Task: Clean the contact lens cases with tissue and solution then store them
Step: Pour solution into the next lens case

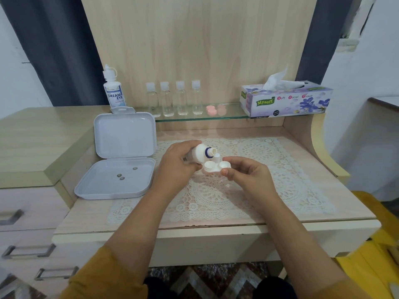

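Nearest me, my right hand (244, 171) pinches the white contact lens case (216, 167) by its right end, thumb under and fingers curled over the edge, holding it above the lace mat (269, 169) on the counter (323, 210). The case is a small twin-well piece: both round wells face up with no caps on, the left showing a ribbed thread, and a pale pink underside peeks out below. My left hand (179, 162) is wrapped around a white solution bottle (199, 153), tipped sideways so its blue-ringed open nozzle points right, just over the case. To the left lies an open white storage box (121, 160) with three small dark bits in its tray. Farther back, on the glass shelf (233, 115), sit four clear bottles (172, 100), a pink lens case (216, 110) and a tissue box (287, 101).
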A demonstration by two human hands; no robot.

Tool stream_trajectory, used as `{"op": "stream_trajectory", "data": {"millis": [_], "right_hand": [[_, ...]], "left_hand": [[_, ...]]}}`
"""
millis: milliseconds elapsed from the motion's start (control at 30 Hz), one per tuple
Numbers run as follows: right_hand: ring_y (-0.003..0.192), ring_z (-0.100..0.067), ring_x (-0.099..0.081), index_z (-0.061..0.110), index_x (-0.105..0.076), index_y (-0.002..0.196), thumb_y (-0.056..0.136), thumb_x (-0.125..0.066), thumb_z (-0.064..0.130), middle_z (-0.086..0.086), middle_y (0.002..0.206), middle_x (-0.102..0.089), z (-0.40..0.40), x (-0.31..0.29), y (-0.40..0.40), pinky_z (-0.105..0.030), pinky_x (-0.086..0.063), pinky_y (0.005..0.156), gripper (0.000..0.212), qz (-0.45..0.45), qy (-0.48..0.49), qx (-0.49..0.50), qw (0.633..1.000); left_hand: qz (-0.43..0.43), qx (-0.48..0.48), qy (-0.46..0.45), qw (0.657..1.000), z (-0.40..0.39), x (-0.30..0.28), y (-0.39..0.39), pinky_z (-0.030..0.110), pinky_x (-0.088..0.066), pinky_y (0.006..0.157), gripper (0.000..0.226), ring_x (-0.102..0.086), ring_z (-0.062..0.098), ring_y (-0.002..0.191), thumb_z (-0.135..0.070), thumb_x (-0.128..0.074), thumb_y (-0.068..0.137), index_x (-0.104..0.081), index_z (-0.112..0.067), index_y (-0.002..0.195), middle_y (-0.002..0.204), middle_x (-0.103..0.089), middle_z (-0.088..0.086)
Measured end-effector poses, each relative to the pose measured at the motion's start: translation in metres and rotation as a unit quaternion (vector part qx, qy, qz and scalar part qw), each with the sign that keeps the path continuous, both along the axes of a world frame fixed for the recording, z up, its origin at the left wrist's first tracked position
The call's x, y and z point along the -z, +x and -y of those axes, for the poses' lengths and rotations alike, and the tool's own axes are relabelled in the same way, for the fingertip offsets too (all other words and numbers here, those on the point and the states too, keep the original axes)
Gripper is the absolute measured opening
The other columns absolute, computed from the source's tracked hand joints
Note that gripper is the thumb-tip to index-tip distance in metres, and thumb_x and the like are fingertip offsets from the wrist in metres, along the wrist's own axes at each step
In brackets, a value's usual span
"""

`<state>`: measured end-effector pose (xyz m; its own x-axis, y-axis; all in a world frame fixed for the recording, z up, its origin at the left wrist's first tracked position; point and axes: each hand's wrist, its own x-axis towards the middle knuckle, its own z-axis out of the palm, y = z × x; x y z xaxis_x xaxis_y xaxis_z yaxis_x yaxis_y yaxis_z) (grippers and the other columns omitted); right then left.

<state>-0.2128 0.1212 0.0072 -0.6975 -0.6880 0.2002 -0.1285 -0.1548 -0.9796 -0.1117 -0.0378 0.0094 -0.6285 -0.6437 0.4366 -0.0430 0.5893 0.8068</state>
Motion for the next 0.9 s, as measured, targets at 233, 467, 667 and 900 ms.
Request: {"op": "stream_trajectory", "data": {"millis": [233, 467, 667, 900], "right_hand": [[0.071, 0.0, -0.065, 0.013, -0.073, 0.101, 0.078, -0.075, 0.003, 0.004, 0.083, -0.075, 0.0, 0.0, -0.001, -0.016, -0.052, 0.073, 0.025, -0.002, -0.004, -0.007, 1.0], [0.071, -0.001, -0.065, 0.013, -0.073, 0.1, 0.078, -0.075, 0.004, 0.004, 0.083, -0.075, 0.001, 0.001, -0.001, -0.017, -0.052, 0.074, 0.024, -0.003, -0.008, -0.014, 1.0], [0.07, 0.0, -0.065, 0.016, -0.073, 0.098, 0.079, -0.075, 0.003, 0.007, 0.081, -0.074, 0.001, 0.0, -0.001, -0.015, -0.051, 0.073, 0.023, 0.001, -0.01, -0.015, 1.0], [0.069, 0.001, -0.063, 0.014, -0.074, 0.101, 0.079, -0.075, 0.004, 0.007, 0.081, -0.074, 0.0, 0.0, -0.001, -0.016, -0.051, 0.073, 0.024, -0.003, -0.006, -0.011, 1.0]], "left_hand": [[0.002, 0.027, -0.027, 0.999, -0.007, -0.001, -0.005, 0.027, -0.044, 0.094, 0.044, -0.053, 0.007, 0.108, -0.006, -0.079, 0.071, -0.069, -0.03, 0.107, 0.105, -0.062, -0.022], [-0.01, 0.028, -0.062, 0.998, -0.006, 0.0, -0.008, 0.028, -0.041, 0.097, 0.044, -0.052, 0.007, 0.11, -0.001, -0.076, 0.072, -0.069, -0.027, 0.107, 0.104, -0.059, -0.03], [-0.007, 0.023, -0.095, 0.995, -0.003, 0.0, -0.01, 0.016, -0.037, 0.097, 0.046, -0.05, 0.005, 0.113, 0.001, -0.074, 0.073, -0.068, -0.028, 0.108, 0.111, -0.06, -0.021], [0.003, 0.01, -0.149, 0.989, -0.002, -0.001, -0.011, 0.0, -0.025, 0.093, 0.046, -0.046, 0.001, 0.111, 0.002, -0.073, 0.072, -0.068, -0.023, 0.111, 0.11, -0.056, -0.025]]}}
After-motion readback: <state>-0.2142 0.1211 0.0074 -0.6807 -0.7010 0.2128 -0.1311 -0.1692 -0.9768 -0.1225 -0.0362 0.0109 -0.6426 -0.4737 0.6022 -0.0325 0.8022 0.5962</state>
